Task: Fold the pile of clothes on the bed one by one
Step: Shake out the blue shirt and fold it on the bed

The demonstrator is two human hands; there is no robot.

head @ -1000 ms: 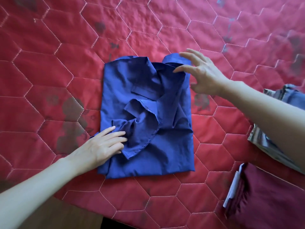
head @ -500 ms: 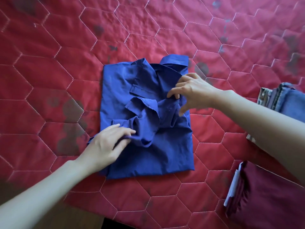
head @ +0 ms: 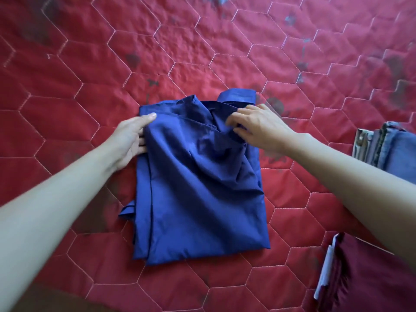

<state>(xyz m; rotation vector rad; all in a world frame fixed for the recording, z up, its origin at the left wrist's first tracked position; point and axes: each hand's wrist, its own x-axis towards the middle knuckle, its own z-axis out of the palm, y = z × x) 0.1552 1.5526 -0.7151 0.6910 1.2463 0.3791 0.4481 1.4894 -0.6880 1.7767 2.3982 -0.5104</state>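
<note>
A red quilted bed cover (head: 85, 122) stitched in hexagons fills the view, with a folded maroon garment (head: 369, 278) at the near right edge and a stack of folded clothes (head: 391, 152) beyond it on the right. The blue shirt (head: 198, 188) lies folded at the centre, between both hands. The left hand (head: 131, 140) grips its upper left edge, thumb on top and fingers tucked under the cloth, while the right hand (head: 261, 127) pinches the fabric just below the collar with curled fingers.

Bedspread (head: 67, 91) left open; clothes (head: 387, 149) (perhaps stacked) right
</note>
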